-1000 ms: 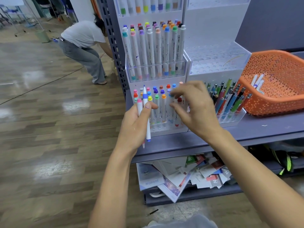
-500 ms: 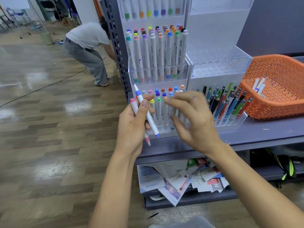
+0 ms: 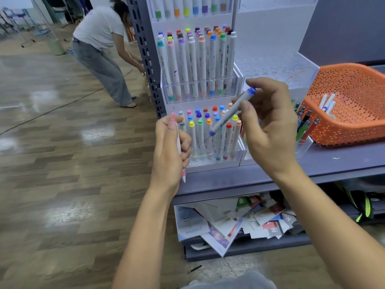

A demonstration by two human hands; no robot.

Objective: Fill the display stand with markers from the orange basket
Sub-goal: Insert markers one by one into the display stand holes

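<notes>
Blue-capped white marker [image 3: 225,118] tilted before part-filled display stand [image 3: 210,164]; orange basket [image 3: 354,130] rightward

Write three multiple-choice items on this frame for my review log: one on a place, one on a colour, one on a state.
1. Where does the orange basket stand?
A. on the floor
B. on the shelf, right of the display stand
C. on top of the display stand

2. What colour are the caps of the marker in the right grip?
A. blue
B. green
C. yellow

3. What is the left grip doing?
A. hanging empty
B. holding a pink-capped marker
C. pressing flat on the shelf

Key: 1 B, its base rests on the grey shelf; 2 A, both ends show blue; 3 B, fingers curl round its barrel.
</notes>
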